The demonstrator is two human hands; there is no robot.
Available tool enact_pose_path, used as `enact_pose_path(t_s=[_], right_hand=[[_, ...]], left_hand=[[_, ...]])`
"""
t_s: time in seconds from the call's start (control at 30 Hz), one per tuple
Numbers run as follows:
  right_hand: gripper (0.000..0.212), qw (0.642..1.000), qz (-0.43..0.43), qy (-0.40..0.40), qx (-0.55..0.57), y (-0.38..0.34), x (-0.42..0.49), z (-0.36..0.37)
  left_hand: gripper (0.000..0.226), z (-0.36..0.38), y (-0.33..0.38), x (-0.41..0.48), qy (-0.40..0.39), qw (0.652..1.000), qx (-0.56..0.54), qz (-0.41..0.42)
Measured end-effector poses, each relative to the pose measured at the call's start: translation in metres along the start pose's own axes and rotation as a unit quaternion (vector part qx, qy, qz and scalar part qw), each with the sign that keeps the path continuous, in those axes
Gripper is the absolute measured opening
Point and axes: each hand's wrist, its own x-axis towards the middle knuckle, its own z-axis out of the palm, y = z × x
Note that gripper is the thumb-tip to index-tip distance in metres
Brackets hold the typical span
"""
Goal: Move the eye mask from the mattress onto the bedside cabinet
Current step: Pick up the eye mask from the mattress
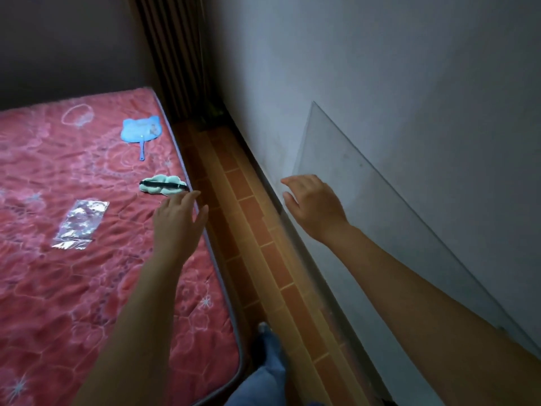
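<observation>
A pale green cloud-shaped eye mask [162, 186] with a black strap lies near the right edge of the pink quilted mattress [58, 288]. My left hand [178, 221] hovers just in front of it, fingers spread, holding nothing; its fingertips are close to the mask but apart from it. My right hand [314, 205] is stretched out over the floor strip toward the wall, fingers loosely apart and holding nothing. No bedside cabinet is in view.
A blue cat-shaped hand fan [141, 131] and a shiny plastic bag [79, 222] lie on the mattress. A narrow brick-patterned floor strip [248, 218] runs between bed and wall. A glass sheet [380, 206] leans on the wall. My jeans leg [263, 373] stands below.
</observation>
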Motion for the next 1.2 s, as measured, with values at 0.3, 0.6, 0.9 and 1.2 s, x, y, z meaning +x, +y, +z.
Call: enact_pose_path(t_s=[0.3, 0.6, 0.9, 1.2], right_hand=[[0.034, 0.998, -0.042, -0.031, 0.041, -0.008, 0.152, 0.043], [0.037, 0.986, -0.136, -0.081, 0.045, -0.039, 0.259, 0.087], [0.036, 0.957, -0.269, -0.106, 0.03, -0.058, 0.369, 0.112], [0.035, 0.934, -0.328, -0.138, 0.028, -0.061, 0.448, 0.14]], left_hand=[[0.038, -0.001, -0.044, 0.096, 0.005, 0.997, 0.009, -0.082], [0.044, -0.02, -0.092, 0.142, 0.013, 0.981, 0.042, -0.189], [0.044, -0.028, -0.111, 0.201, 0.037, 0.958, 0.061, -0.277], [0.043, -0.029, -0.123, 0.248, 0.039, 0.932, 0.067, -0.354]])
